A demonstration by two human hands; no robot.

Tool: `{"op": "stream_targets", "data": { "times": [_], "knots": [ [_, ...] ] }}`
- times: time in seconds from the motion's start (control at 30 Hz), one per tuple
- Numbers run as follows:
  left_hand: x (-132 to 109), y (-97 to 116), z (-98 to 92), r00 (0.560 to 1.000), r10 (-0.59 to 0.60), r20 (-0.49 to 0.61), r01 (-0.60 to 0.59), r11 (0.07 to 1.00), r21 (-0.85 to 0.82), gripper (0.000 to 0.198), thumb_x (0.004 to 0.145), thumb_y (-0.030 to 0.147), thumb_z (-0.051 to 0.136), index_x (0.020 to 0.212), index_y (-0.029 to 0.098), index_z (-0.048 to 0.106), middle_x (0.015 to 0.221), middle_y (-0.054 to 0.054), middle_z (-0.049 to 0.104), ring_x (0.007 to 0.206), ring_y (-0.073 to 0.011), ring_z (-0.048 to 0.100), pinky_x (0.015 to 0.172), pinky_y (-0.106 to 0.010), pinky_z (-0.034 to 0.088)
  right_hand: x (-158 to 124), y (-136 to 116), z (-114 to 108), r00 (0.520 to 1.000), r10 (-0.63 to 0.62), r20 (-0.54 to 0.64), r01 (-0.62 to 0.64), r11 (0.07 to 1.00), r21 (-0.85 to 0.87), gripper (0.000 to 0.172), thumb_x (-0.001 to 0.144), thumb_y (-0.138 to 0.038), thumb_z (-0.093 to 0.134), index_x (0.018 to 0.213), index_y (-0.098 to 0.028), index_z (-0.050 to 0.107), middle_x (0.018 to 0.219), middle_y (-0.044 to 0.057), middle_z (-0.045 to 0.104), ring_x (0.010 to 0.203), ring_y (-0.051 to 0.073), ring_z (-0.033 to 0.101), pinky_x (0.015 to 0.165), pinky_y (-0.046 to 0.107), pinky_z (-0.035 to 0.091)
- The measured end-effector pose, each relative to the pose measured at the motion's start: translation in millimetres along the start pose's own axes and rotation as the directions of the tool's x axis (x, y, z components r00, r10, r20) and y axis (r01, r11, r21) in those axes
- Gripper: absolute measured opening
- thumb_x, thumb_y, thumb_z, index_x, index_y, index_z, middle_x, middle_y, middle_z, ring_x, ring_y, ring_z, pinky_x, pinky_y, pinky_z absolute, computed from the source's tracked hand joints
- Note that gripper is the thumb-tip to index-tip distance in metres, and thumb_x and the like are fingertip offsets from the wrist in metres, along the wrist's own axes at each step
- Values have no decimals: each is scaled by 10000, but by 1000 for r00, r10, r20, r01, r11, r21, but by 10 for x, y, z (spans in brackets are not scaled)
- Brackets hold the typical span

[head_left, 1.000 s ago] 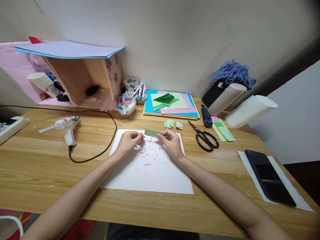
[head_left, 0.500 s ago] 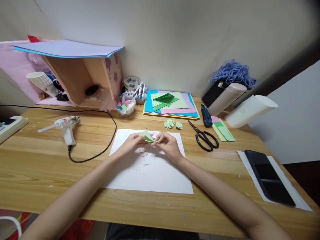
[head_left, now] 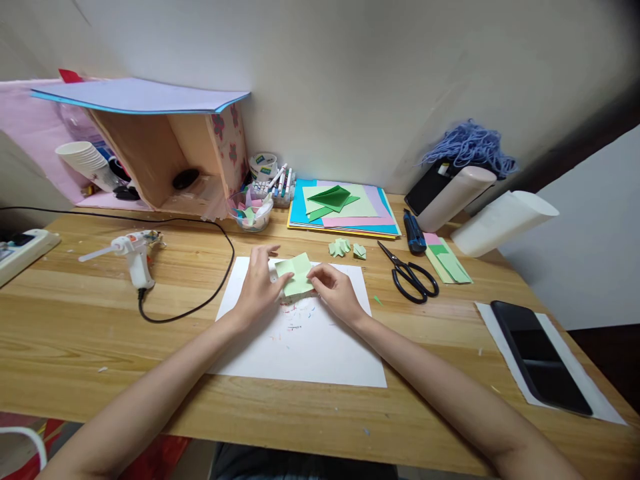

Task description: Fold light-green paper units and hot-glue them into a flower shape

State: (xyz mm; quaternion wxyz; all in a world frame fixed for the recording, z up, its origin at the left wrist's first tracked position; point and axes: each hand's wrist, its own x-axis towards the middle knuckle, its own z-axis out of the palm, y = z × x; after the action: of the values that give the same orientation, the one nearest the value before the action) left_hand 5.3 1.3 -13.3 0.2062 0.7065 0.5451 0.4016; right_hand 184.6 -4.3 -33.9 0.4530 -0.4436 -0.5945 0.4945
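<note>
A light green square of paper (head_left: 299, 272), with creases across it, is unfolded above the white sheet (head_left: 320, 353). My right hand (head_left: 334, 288) pinches its right edge between thumb and fingers. On the left side, my left hand (head_left: 257, 287) has its fingers stretched out and apart, with only the thumb against the paper's lower left. Just beyond the sheet lie a cut light green paper piece (head_left: 339, 247) and a smaller folded green piece (head_left: 359, 251). The white sheet carries scattered coloured marks.
Black-handled scissors (head_left: 407, 272), a utility knife (head_left: 414, 232) and paper strips (head_left: 447, 261) lie right. Behind are stacked coloured papers (head_left: 295, 213) and a scrap bowl (head_left: 250, 217). A glue gun (head_left: 137, 260) with its cable sits left; a phone (head_left: 540, 357) is far right.
The green paper was folded or bent between both hands; now it is opened flat towards me. My left hand has shifted left and its fingers have spread.
</note>
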Motion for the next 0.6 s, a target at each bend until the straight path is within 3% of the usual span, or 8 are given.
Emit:
{"op": "stream_targets", "data": {
  "times": [0.1,0.17,0.3,0.43,0.5,0.6],
  "knots": [
    [-37,73,-11,956,200,214,-233,962,143,317,702,295,647,989,192,561,1003,-73,585,973,-224,527,895,-395,369,-10,24,8,999,-18,-32,13,990,-143,165,776,-252,507,821,-189,653,834,43,648,719,156,586,645,274,485],
    [-56,90,-7,909,241,338,-315,931,182,229,701,282,649,907,198,599,939,-54,615,921,-214,547,934,-412,334,-8,38,10,999,-29,-43,19,978,-208,186,766,-237,510,825,-189,679,819,44,672,714,161,597,671,285,473],
    [-74,82,2,889,203,410,-311,926,216,102,757,243,576,797,177,641,878,-84,634,838,-212,563,799,-350,404,31,58,-30,1000,0,-23,-5,970,-242,191,744,-260,538,806,-174,697,769,48,677,673,158,590,631,276,452],
    [-53,80,-15,866,198,460,-322,924,207,222,828,235,464,737,160,653,827,-93,631,764,-190,565,671,-290,396,94,43,-133,992,41,121,-6,962,-271,236,682,-337,643,834,-163,689,607,-1,585,532,112,491,495,229,370],
    [-34,80,-27,871,194,450,-294,942,162,249,845,226,432,748,162,651,817,-83,627,741,-174,561,657,-275,389,112,27,-171,987,5,163,44,953,-299,251,646,-365,687,807,-172,686,597,-11,556,527,106,462,485,226,344],
    [-9,67,-40,896,150,417,-213,971,109,231,840,228,440,741,164,639,797,-65,613,714,-157,547,644,-261,386,112,10,-181,987,-89,135,132,927,-351,200,712,-391,637,701,-194,672,644,8,573,601,128,493,561,249,374]
  ]
}}
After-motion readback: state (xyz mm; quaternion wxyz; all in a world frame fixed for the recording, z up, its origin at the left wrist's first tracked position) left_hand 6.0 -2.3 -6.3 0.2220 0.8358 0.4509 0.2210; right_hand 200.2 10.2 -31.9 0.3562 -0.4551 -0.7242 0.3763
